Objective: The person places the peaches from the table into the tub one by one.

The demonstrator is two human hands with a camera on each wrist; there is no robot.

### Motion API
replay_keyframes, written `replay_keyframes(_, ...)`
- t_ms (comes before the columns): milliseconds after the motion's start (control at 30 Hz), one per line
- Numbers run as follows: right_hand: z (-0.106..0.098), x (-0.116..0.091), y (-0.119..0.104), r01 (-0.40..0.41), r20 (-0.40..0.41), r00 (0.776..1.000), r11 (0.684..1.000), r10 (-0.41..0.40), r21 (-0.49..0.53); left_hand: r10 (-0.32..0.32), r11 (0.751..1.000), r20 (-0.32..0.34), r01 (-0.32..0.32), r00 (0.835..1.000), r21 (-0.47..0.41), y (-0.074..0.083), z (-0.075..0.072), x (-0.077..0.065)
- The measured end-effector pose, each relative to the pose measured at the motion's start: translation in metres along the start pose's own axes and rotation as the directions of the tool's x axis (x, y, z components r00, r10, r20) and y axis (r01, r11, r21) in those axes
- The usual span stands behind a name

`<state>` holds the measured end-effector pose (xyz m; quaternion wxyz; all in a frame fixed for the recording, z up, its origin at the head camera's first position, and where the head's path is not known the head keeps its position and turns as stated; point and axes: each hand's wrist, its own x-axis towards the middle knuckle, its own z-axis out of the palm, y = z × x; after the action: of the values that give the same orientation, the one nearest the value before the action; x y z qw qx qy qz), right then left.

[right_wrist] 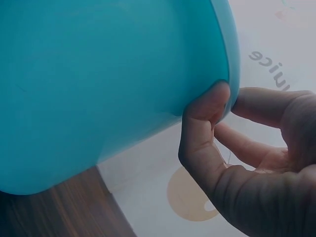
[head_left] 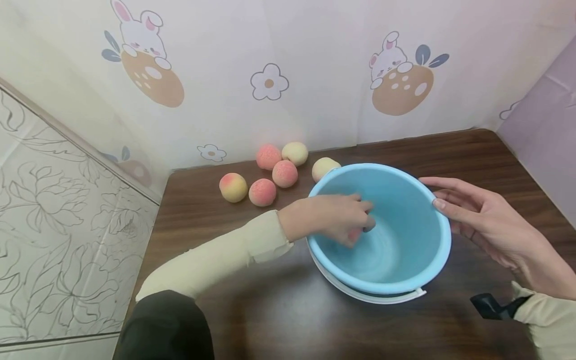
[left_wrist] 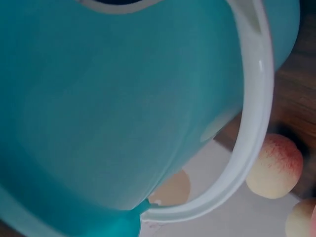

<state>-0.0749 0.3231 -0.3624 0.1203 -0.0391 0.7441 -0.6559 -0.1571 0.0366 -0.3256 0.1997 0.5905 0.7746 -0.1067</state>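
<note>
A light blue bucket (head_left: 396, 235) with a white handle (left_wrist: 256, 84) stands on the brown wooden table. My left hand (head_left: 330, 217) reaches down inside it, blurred, fingers curled round a pinkish peach (head_left: 354, 236) that is mostly hidden. The left wrist view shows the bucket's wall and handle but not the hand. My right hand (head_left: 490, 220) pinches the bucket's right rim, thumb on the inner side and fingers outside. Left of the bucket lie several peaches, among them a red-and-yellow one (head_left: 233, 187) and a pink one (head_left: 262, 192). A pale peach (head_left: 325, 169) sits right behind the bucket's rim.
Behind the table (head_left: 270, 320) hangs a pale wall covering (head_left: 315, 60) with rabbit and flower prints. White floral-lined panels (head_left: 67, 240) stand at the left. A dark rounded shape (head_left: 164, 327) shows at the lower left, by the left sleeve.
</note>
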Motion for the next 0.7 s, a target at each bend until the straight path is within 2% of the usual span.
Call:
replay_keyframes(267, 0.000, 0.002, 0.000, -0.025, -0.013, 1.000, 1.000, 0.025, -0.013, -0.036, 0.997, 0.158, 0.045, 0.987, -0.056, 0.002, 0.005, 0.009)
replay_keyframes(500, 0.001, 0.005, -0.001, -0.023, -0.007, 1.000, 1.000, 0.023, -0.006, -0.059, 0.994, 0.319, 0.087, 0.946, -0.073, 0.009, 0.010, 0.014)
replay_keyframes(700, 0.002, 0.007, -0.002, -0.029, -0.017, 0.999, 1.000, 0.029, -0.009, -0.057, 0.994, 0.377, 0.088, 0.925, -0.066, 0.012, 0.013, 0.014)
